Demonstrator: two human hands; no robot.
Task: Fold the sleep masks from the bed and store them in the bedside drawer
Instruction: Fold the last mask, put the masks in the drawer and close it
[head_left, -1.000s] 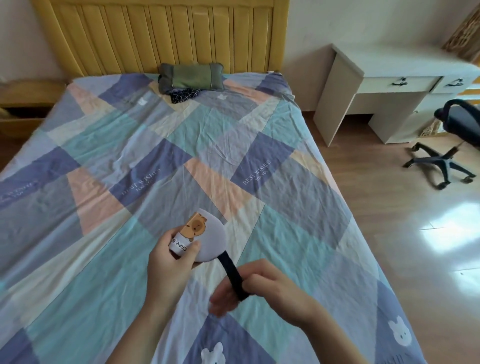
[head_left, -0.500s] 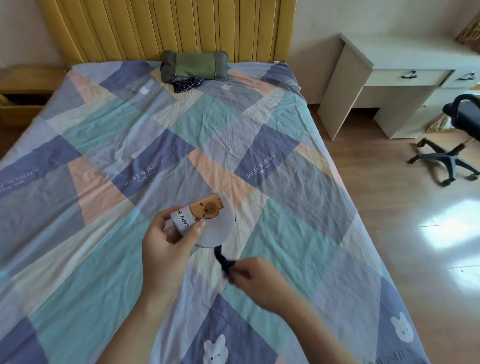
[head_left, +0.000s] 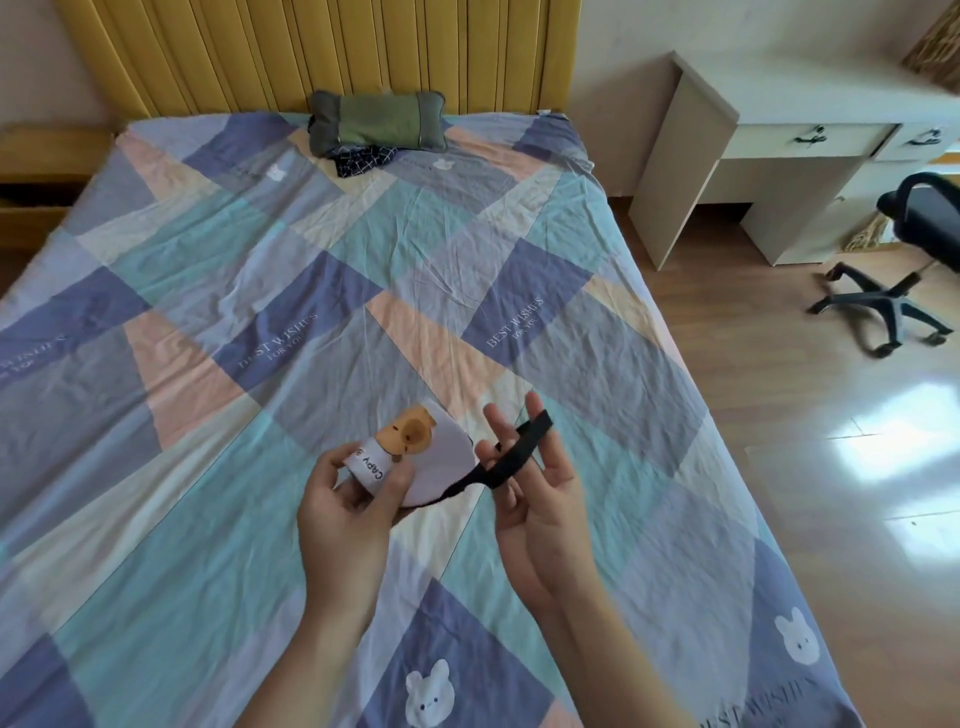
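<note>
Hands are nearest, both raised over the near part of the bed (head_left: 182, 395). The left hand (head_left: 345, 512) has its fingers and thumb curled around a folded sleep mask (head_left: 426, 457), pale lilac with a brown cartoon animal and the letters "CAPY" on it. The right hand (head_left: 540, 493) is just right of it, palm turned up, fingers mostly straight and spread. The black strap (head_left: 511, 457) of the mask runs from the mask across these fingers, and its free end sticks out past them toward the far right. I cannot tell for sure if the thumb pins the strap or if it only lies on the fingers.

The bed has a patchwork cover in blue, teal, peach and grey, with white bunny prints near the bottom edge. At the far end lies a green pillow (head_left: 379, 124), and a dark checked cloth (head_left: 363, 156) touches its near side. Behind the pillow stands a yellow headboard (head_left: 322, 52). At the far left is a wooden bedside cabinet (head_left: 41, 171) with a dark opening. At the far right stands a white desk (head_left: 779, 135) with two drawers, and near it, on the wooden floor (head_left: 753, 364), a black office chair (head_left: 904, 260).
</note>
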